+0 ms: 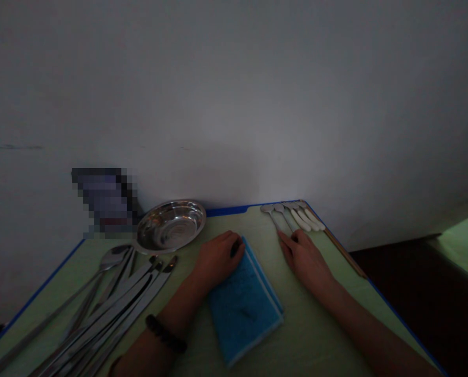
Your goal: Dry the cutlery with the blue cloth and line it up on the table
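My left hand (220,259) is closed at the upper corner of a folded blue cloth (245,309) with pale edging, its fingers curled onto the fabric. To the right, my right hand (307,262) pinches the handle end of a metal spoon (271,213) lying on the table. A second metal spoon (283,213) lies beside it, with its handle end partly hidden by the same hand. Just past them, several utensils with white handles (302,219) form a row near the table's far right corner.
On the left of the green table (195,324) lie several long metal knives (127,298) and a long-handled spoon (114,256). Behind them stands a shiny steel bowl (173,225). A blurred-out device (108,201) leans against the wall. A brown stick (344,251) runs along the right edge.
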### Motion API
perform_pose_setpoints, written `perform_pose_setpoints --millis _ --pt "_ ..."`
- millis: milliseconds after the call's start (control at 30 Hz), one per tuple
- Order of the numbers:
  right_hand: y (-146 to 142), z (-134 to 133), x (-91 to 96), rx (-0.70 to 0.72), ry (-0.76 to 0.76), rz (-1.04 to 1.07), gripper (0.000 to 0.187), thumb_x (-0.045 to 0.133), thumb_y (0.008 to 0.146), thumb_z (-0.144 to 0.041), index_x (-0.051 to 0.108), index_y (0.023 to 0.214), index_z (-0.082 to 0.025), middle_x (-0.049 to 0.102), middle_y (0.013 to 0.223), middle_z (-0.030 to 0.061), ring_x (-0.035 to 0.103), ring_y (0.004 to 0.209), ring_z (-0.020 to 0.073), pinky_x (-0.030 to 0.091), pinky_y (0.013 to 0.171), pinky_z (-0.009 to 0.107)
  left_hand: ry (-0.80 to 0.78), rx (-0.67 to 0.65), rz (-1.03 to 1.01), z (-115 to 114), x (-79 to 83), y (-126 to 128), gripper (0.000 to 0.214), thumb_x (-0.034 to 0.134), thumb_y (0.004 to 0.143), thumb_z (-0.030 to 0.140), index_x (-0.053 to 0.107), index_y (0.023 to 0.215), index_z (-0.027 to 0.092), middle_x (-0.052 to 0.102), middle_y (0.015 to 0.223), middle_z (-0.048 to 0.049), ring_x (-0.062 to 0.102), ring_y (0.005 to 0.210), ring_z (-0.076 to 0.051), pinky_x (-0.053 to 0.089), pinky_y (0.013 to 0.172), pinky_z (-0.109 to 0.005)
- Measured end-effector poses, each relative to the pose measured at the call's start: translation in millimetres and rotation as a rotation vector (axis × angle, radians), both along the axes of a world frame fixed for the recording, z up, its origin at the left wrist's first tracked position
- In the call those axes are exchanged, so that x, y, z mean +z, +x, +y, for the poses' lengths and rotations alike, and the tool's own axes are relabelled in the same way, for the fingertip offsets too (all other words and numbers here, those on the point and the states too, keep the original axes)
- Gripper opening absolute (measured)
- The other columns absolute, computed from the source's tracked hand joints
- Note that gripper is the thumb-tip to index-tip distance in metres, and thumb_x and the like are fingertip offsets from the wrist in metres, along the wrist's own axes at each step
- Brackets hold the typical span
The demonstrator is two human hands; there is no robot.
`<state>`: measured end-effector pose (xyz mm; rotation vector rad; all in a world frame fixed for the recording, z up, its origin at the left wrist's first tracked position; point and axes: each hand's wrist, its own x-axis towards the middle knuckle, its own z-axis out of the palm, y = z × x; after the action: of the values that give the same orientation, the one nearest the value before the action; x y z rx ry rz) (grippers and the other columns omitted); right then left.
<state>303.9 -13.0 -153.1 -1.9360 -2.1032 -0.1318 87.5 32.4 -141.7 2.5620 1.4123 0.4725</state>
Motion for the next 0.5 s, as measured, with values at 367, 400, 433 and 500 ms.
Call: perform_pose_setpoints --millis 367,400,433,500 --pt "-1.5 1.2 1.5 -0.064 -0.032 -0.109 0.038 0.034 0.09 -0.026 0.053 0.121 -0.015 0.051 0.087 0.0111 0.053 0.079 0.0202 0.042 0.072 0.028 -0.004 0.001 0.006 -0.5 1.1 0.7 0.019 0.039 0.087 0.031 0.054 0.085 0.02 0.061 0.086 -0.0027 0.057 0.073 -0.017 0.038 0.062 -0.026" --pt "-1.3 1.3 1.9 -0.071 -0.032 -0.117 0.038 0.035 0.09 -0.026 0.053 0.121 -0.015 0.051 0.087 0.0112 0.053 0.079 0.0204 0.042 0.071 0.028 -0.002 0.0 0.004 -0.6 1.2 0.8 0.019 0.039 0.087 0.031 0.054 0.085 0.02 0.061 0.086 -0.0026 0.057 0.074 -0.017 0.038 0.062 -0.026" --pt "-1.2 1.3 2.3 -0.077 -0.032 -0.123 0.037 0.035 0.09 -0.026 0.054 0.12 -0.015 0.052 0.087 0.0112 0.053 0.078 0.0204 0.042 0.07 0.028 -0.001 -0.002 0.003 -0.7 1.2 0.8 0.019 0.039 0.087 0.031 0.054 0.085 0.02 0.062 0.086 -0.0026 0.058 0.074 -0.017 0.038 0.063 -0.026" --pt "-1.0 1.1 3.5 -0.09 -0.032 -0.121 0.037 0.036 0.09 -0.026 0.055 0.119 -0.016 0.052 0.087 0.011 0.054 0.077 0.0201 0.043 0.069 0.028 0.002 -0.002 0.0 -0.7 0.8 0.9 0.019 0.039 0.087 0.031 0.054 0.086 0.019 0.062 0.087 -0.0027 0.058 0.075 -0.017 0.039 0.063 -0.026"
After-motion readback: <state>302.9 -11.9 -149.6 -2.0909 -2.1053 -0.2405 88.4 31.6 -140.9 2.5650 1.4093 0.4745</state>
